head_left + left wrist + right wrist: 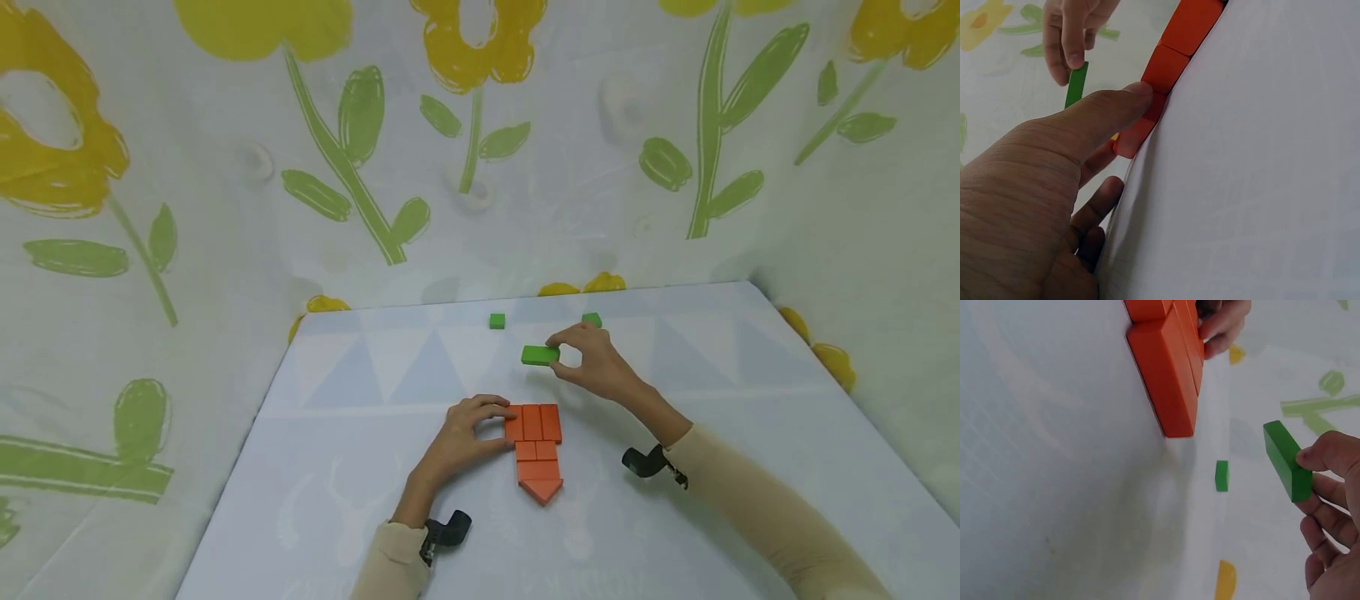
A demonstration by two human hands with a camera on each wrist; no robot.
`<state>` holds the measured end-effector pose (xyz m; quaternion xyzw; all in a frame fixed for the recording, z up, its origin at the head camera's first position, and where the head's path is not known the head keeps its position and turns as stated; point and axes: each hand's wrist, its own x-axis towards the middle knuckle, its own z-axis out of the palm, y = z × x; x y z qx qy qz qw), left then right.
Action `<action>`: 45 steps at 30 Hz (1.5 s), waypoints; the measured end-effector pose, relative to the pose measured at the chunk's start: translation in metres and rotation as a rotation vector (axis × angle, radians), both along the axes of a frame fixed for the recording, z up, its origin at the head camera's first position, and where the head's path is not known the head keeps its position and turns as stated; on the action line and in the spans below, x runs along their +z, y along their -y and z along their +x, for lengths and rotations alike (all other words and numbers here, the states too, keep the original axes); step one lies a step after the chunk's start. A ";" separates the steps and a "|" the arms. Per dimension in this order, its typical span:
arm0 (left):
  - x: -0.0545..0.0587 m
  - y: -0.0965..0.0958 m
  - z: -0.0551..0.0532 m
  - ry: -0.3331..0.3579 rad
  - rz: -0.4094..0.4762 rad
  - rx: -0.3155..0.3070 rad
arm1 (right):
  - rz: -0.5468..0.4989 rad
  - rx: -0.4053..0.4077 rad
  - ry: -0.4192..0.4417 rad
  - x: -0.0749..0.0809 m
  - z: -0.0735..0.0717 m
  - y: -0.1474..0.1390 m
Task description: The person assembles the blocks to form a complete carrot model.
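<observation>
In the head view, my right hand (596, 362) pinches the end of a green rectangular block (537, 356) between thumb and fingers. That block hangs over the table, beyond the orange pieces; the right wrist view shows its broad face and end. My left hand (463, 433) holds the leftmost orange block (513, 423), with thumb at its near end and forefinger near its far end. Several orange blocks (550, 423) lie flat against each other, three side by side in the far row. The nearest piece is an orange triangular block (541, 490), its tip toward me.
A small green block (497, 322) lies near the table's far edge. Another green block (592, 319) sits to its right, partly behind my right hand. A white table (322, 492) with pale blue triangles carries everything. A flower-printed cloth (555, 192) hangs behind and around it.
</observation>
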<state>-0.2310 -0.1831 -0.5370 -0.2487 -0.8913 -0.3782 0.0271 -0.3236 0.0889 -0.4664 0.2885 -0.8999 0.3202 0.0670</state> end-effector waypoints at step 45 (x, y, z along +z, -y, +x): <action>0.002 0.000 -0.002 0.013 -0.013 -0.003 | 0.104 0.177 0.123 -0.039 0.023 0.003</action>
